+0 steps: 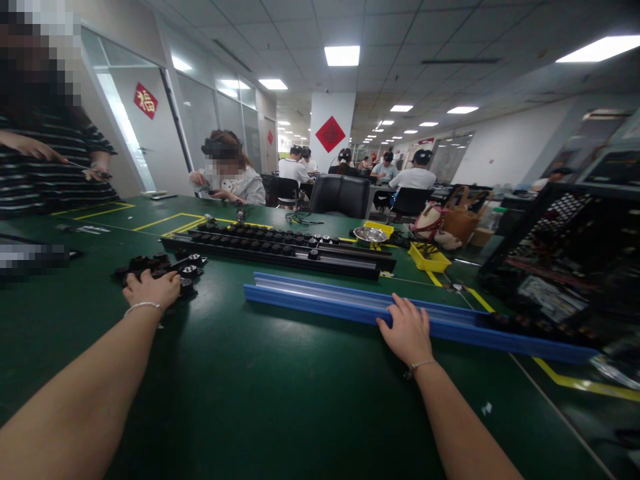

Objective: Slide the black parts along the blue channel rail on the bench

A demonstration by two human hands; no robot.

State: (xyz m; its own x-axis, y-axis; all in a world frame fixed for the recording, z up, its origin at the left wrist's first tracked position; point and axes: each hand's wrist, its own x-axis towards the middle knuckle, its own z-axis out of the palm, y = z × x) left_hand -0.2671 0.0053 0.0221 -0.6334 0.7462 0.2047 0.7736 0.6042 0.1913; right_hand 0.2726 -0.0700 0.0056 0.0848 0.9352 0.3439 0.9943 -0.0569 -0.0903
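My left hand is over a heap of small black parts on the left of the green table. Its fingers are spread and touch the heap; no single part shows as lifted. Some parts have pale round faces, and their exact kind is unclear. My right hand grips the near wall of a long blue channel rail, thumb outside and fingers over the edge. The rail lies slanted across the table with its trough up. Dark parts sit in a row in its right end.
Behind the blue rail lie long black rails filled with black parts. Near them are a metal bowl and a yellow tray. A black open-sided case stands at right. Other people sit across the table; one stands at left.
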